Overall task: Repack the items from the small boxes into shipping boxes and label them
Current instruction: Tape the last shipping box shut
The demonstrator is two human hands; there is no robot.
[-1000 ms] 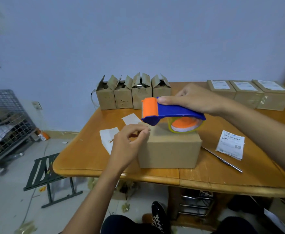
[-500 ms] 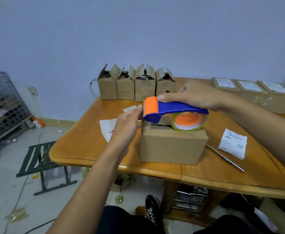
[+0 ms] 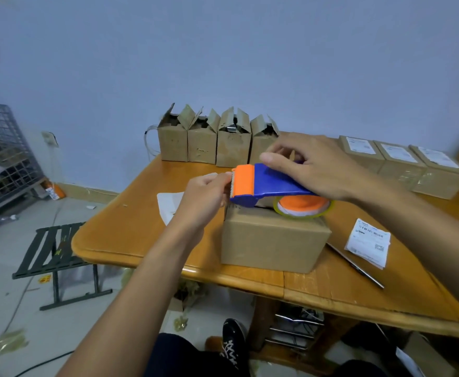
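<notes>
A closed brown shipping box (image 3: 274, 240) sits near the front edge of the wooden table (image 3: 130, 229). Just above its top hangs a blue and orange tape dispenser (image 3: 263, 183) with a roll of clear tape; my right hand (image 3: 312, 167) grips its blue handle from above. My left hand (image 3: 206, 194) pinches at the toothed orange end of the dispenser, at the box's left top edge. Several small open boxes (image 3: 217, 142) stand in a row at the table's back. A loose shipping label (image 3: 368, 242) lies to the right of the box.
Three sealed, labelled boxes (image 3: 402, 161) line the back right of the table. A metal rod (image 3: 358, 268) lies beside the label. White backing paper (image 3: 168, 205) lies left of the box. On the floor at left are a folding stool (image 3: 51, 254) and a wire cage (image 3: 2, 159).
My left hand rose from the box's top left corner to the dispenser's orange end. My right hand shifted its grip on the handle, and the view tilted down slightly.
</notes>
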